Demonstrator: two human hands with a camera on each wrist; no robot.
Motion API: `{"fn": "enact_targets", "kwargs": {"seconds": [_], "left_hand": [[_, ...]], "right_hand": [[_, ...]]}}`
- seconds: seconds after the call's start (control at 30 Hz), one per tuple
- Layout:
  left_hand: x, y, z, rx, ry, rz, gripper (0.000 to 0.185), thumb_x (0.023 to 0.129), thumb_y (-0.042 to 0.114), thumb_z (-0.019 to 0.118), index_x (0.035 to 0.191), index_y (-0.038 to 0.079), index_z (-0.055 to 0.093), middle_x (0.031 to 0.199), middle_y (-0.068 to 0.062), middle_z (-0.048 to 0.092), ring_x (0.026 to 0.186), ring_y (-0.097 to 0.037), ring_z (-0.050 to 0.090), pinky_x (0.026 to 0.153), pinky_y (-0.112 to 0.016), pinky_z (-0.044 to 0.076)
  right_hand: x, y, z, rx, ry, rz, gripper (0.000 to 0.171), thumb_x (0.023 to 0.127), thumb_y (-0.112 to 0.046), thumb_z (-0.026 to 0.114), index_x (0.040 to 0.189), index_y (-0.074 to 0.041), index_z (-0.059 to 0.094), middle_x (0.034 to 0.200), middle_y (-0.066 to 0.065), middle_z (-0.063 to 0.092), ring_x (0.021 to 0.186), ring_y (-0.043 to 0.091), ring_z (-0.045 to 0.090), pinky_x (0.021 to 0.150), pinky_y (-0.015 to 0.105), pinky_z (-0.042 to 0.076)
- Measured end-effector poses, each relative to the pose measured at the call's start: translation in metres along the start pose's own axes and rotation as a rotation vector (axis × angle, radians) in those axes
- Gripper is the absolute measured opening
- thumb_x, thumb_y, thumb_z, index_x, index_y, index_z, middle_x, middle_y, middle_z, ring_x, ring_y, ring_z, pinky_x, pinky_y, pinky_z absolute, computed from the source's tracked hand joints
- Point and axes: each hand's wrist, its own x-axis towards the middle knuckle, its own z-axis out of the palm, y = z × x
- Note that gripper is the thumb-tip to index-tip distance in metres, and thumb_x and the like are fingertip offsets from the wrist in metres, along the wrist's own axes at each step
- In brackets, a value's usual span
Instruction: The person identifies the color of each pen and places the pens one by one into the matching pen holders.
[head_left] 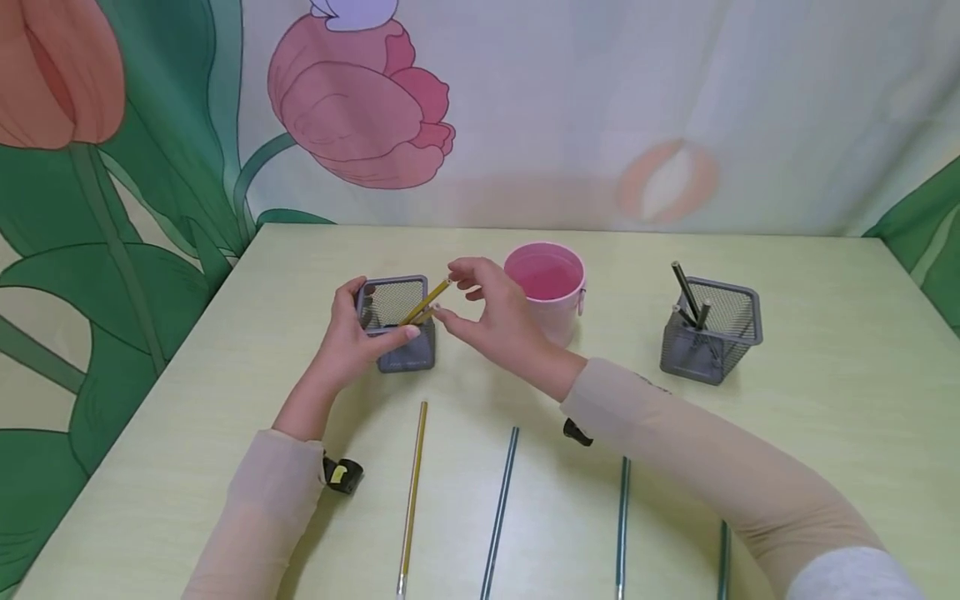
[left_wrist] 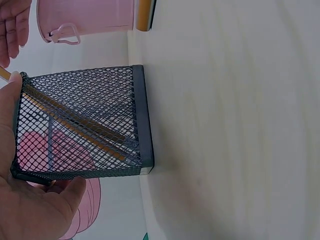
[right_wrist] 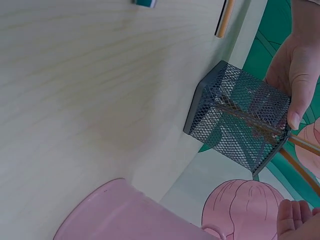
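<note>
Loose pencils (head_left: 412,498), held mesh holder (head_left: 395,323)

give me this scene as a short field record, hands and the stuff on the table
left hand: grips the near grey square mesh pen holder
right hand: fingers at the yellow pencils leaning in that holder; grip unclear
pink round plastic cup: upright, behind the right hand
second grey mesh holder: far right, dark pens standing in it
loose on pale wooden table: one yellow pencil, three blue-green pencils in a row
</note>
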Motion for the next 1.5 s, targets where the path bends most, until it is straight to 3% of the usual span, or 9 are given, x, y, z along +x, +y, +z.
{"fn": "enact_targets", "kwargs": {"seconds": [0.6,1.0,1.27,1.5], "left_hand": [[0.001,0.000,0.000,0.018,0.002,-0.004,0.102,0.082,0.022,0.075,0.148,0.001,0.001,0.148,-0.023,0.022,0.136,-0.034,0.028,0.114,-0.046,0.027],[0.001,0.000,0.000,0.021,0.001,-0.001,0.101,0.082,0.021,0.075,0.148,0.001,0.001,0.148,-0.024,0.021,0.136,-0.036,0.027,0.114,-0.047,0.026],[0.001,-0.002,0.000,0.029,0.006,0.004,0.100,0.082,0.021,0.075,0.147,0.000,0.002,0.147,-0.025,0.023,0.135,-0.037,0.028,0.113,-0.048,0.027],[0.002,-0.003,0.002,0.018,0.013,0.017,0.100,0.081,0.019,0.075,0.147,0.000,0.002,0.145,-0.026,0.024,0.135,-0.036,0.029,0.112,-0.048,0.029]], "right_hand": [[-0.018,-0.008,-0.003,-0.028,-0.013,0.150,0.060,0.079,-0.019,0.078,0.127,0.001,0.049,0.120,0.012,0.059,0.109,0.024,0.056,0.093,0.034,0.050],[-0.036,-0.009,0.006,-0.020,0.003,0.178,0.054,0.076,-0.019,0.080,0.118,0.001,0.054,0.113,0.013,0.060,0.106,0.028,0.057,0.094,0.037,0.049],[-0.046,-0.017,0.013,0.019,-0.051,0.243,0.055,0.076,-0.021,0.080,0.118,0.002,0.053,0.109,0.012,0.060,0.103,0.027,0.057,0.094,0.040,0.048],[-0.051,-0.018,0.016,-0.016,-0.123,0.305,0.056,0.076,-0.027,0.080,0.118,-0.001,0.053,0.110,0.012,0.060,0.104,0.028,0.057,0.091,0.037,0.049]]}}
